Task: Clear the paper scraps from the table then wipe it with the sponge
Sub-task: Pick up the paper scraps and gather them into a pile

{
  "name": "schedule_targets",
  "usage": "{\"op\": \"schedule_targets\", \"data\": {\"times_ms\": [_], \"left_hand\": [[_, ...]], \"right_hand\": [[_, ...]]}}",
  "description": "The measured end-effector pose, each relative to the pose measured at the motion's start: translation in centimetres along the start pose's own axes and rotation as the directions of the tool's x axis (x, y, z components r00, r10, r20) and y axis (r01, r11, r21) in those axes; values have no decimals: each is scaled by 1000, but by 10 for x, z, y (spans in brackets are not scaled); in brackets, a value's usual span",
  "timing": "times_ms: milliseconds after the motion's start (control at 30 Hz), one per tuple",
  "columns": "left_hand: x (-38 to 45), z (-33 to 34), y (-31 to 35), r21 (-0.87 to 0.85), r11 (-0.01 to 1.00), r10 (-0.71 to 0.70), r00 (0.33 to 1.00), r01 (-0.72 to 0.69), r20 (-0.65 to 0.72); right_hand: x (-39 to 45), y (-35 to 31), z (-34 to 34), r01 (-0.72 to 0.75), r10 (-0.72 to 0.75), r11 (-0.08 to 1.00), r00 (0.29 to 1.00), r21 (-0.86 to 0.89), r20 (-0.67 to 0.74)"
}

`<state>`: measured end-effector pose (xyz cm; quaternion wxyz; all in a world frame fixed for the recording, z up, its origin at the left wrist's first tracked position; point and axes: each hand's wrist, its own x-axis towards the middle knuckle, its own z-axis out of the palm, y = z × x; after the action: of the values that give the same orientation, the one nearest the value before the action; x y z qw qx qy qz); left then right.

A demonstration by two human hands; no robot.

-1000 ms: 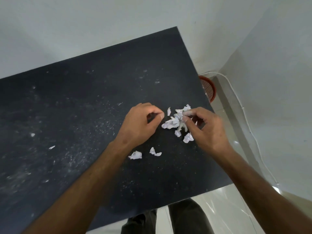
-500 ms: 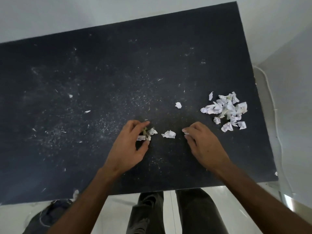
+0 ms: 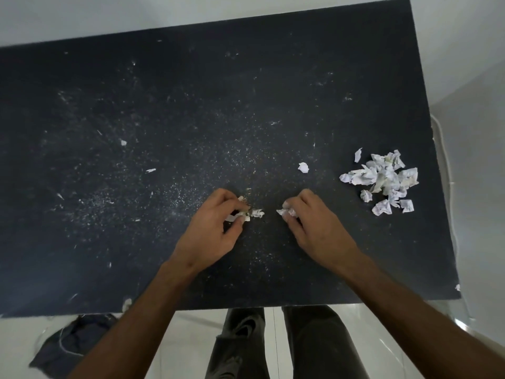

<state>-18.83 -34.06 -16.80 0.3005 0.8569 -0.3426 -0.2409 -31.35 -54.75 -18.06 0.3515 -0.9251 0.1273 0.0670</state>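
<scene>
The dark table (image 3: 191, 105) fills most of the frame and is dusted with fine white specks, thickest across its centre.

Left hand (image 3: 216, 228), just left of centre: fingers curled, thumb and fingertips pinching a small cluster of white scraps (image 3: 251, 213) against the tabletop.

Right hand (image 3: 314, 225), just right of centre: fingers curled, pinching one crumpled scrap (image 3: 287, 212) at the fingertips. The two hands sit near each other, with a narrow strip of bare table between them.

A pile of crumpled paper scraps (image 3: 382, 179) lies at the right of the frame, close to the table's right edge and well apart from both hands. A single scrap (image 3: 303, 167) lies between the pile and the hands, above the right hand. Small loose bits (image 3: 123, 142) remain in the left half of the table. One further piece (image 3: 126, 303) sits at the near edge, lower left.

No sponge can be made out in this view.

Below the table edge, the person's trouser legs (image 3: 273, 346) stand on a pale floor. A dark cloth (image 3: 71, 343) lies on the floor at lower left.
</scene>
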Motion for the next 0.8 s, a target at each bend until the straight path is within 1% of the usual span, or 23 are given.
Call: {"op": "schedule_targets", "data": {"times_ms": [67, 133, 200, 267, 333, 367, 467, 533, 633, 700, 800], "left_hand": [[1, 1, -2, -16, 1000, 13, 1000, -14, -17], [2, 1, -2, -39, 999, -3, 999, 1, -41], [2, -1, 0, -86, 994, -77, 994, 71, -73], [2, -1, 1, -138, 979, -167, 981, 152, -99], [2, -1, 0, -195, 958, -234, 965, 209, -117], [2, -1, 0, -223, 950, -250, 959, 217, -133], [2, -4, -5, -258, 945, -259, 945, 204, -202], [2, -7, -9, -245, 950, -255, 935, 194, -247], [1, -11, -14, -307, 925, -312, 908, 224, -280], [0, -13, -15, -363, 893, -375, 885, 266, -276], [2, -13, -13, -469, 826, -458, 857, 313, -236]], "right_hand": [[3, 0, -4, -6, 9, 998, 999, 69, -39], [9, -2, -13, 0, 13, 992, 995, 125, -100], [18, -5, -26, 7, 23, 987, 983, 161, -182], [29, -4, -37, -26, 67, 983, 972, 182, -224], [40, -1, -43, -79, 115, 983, 968, 163, -224], [46, 0, -44, -97, 122, 988, 965, 118, -231], [57, 1, -37, -161, 148, 986, 962, -42, -230], [60, 1, -29, -213, 190, 969, 966, -123, -176], [59, 3, -21, -214, 186, 960, 969, -180, -164], [58, 4, -21, -217, 187, 963, 965, -159, -184], [53, 1, -27, -208, 206, 978, 961, 13, -183]]}}
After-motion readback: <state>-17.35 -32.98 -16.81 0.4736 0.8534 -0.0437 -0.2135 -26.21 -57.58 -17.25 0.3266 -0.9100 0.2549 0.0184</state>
